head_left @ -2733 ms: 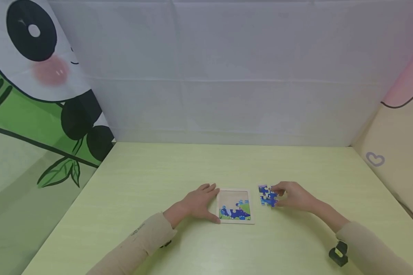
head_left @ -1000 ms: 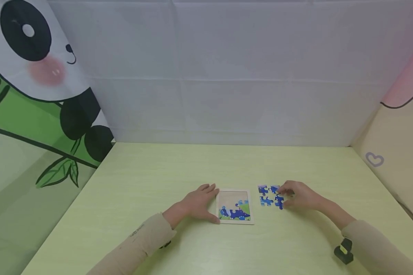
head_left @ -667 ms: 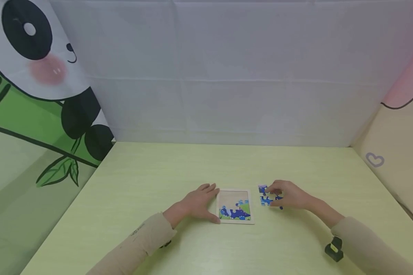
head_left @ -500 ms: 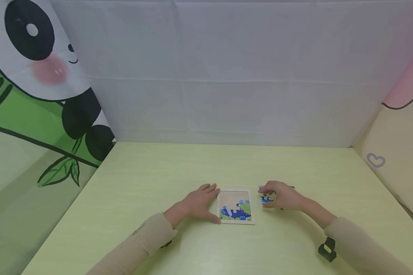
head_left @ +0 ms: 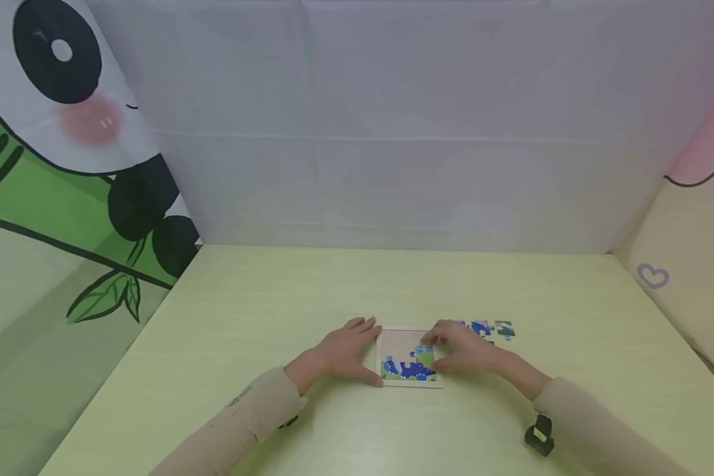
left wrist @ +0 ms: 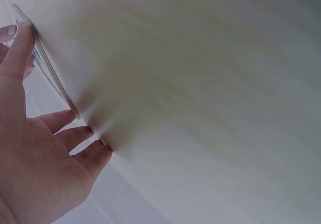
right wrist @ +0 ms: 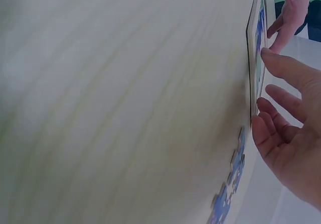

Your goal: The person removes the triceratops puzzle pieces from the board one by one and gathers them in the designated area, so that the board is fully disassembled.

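Note:
A square wooden jigsaw tray (head_left: 407, 385) lies on the table, with blue dinosaur pieces in its lower part and right side. My left hand (head_left: 348, 354) rests along its left side, fingers extended and thumb at the lower corner. Across the right edge of the tray lies my right hand (head_left: 467, 347), its fingertips over the upper right and its thumb lower down. In the right wrist view, no piece shows between the thumb and fingers of that hand (right wrist: 293, 118). Loose jigsaw pieces (head_left: 504, 328) lie just beyond it, some partly hidden by the hand.
The pale wooden table (head_left: 274, 284) extends around the tray. A white cloth backdrop (head_left: 393, 132) stands behind it, and a panda-print sheet (head_left: 65, 132) hangs at the left. Black wrist cameras (head_left: 539, 435) sit under the sleeves.
My right hand has moved left from the loose pieces to the tray's right edge, uncovering pieces at the right. Earlier it shifted over those pieces. My left hand has stayed at the tray.

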Tool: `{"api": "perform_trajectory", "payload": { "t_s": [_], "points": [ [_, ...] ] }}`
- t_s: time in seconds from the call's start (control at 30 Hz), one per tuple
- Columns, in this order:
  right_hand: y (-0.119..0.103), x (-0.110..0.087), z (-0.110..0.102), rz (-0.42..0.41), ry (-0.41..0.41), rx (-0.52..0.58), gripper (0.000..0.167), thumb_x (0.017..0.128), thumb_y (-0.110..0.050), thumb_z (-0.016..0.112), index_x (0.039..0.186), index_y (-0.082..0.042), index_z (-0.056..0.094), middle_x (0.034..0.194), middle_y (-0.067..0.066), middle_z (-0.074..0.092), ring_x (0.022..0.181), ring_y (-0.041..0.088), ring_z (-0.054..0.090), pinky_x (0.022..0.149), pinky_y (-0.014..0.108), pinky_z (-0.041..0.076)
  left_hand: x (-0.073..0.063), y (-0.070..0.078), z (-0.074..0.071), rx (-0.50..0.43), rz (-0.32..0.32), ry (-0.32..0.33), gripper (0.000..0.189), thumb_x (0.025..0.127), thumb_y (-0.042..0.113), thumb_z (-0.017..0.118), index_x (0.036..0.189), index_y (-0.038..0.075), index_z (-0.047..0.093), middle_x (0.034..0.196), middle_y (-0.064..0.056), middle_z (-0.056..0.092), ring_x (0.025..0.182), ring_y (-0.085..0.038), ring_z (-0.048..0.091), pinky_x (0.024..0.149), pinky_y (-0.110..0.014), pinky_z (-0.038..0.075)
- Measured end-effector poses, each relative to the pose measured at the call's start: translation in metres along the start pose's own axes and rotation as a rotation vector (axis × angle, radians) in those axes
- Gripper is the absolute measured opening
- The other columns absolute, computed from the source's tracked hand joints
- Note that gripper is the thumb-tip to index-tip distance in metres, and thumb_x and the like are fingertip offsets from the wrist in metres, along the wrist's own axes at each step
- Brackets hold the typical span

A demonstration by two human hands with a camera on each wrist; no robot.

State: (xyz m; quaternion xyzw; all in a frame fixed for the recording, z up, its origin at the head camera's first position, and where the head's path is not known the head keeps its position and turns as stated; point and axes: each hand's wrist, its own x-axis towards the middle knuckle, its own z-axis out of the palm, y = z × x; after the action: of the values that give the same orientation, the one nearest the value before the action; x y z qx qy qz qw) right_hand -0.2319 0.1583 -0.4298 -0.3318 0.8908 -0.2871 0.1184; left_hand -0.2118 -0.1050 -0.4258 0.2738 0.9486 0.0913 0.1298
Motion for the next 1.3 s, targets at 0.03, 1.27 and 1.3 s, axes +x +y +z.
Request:
{"api": "perform_trajectory", "payload": {
  "t_s": [0.03,1.27,1.3],
  "points": [
    [0.0,0.001,0.002,0.004,-0.003,0.007,0.041,0.071,-0.019,0.077,0.108,-0.005,0.064,0.098,-0.001,0.059,0.088,0.013,0.051,0.079,0.031,0.046,0.0,0.0,0.0,-0.001,0.0,0.001,0.099,0.068,0.063,0.065,0.142,0.008,0.029,0.149,-0.01,0.022,0.136,-0.03,0.018,0.103,-0.046,0.03],
    [-0.006,0.008,0.01,0.023,-0.024,0.039,0.034,0.069,-0.01,0.077,0.099,-0.005,0.063,0.089,-0.003,0.058,0.079,0.012,0.049,0.07,0.024,0.046,0.003,0.0,0.006,0.0,0.022,0.056,0.099,0.062,0.061,0.072,0.137,0.005,0.039,0.142,-0.005,0.036,0.131,-0.022,0.029,0.103,-0.035,0.033],
    [-0.006,0.008,0.01,0.017,-0.023,0.036,0.033,0.069,-0.01,0.077,0.099,-0.005,0.064,0.089,-0.003,0.059,0.078,0.012,0.05,0.07,0.023,0.046,0.003,0.0,0.006,0.0,0.022,0.055,0.099,0.062,0.061,0.072,0.137,0.005,0.039,0.142,-0.005,0.036,0.131,-0.022,0.029,0.103,-0.035,0.033]
  ]
}}
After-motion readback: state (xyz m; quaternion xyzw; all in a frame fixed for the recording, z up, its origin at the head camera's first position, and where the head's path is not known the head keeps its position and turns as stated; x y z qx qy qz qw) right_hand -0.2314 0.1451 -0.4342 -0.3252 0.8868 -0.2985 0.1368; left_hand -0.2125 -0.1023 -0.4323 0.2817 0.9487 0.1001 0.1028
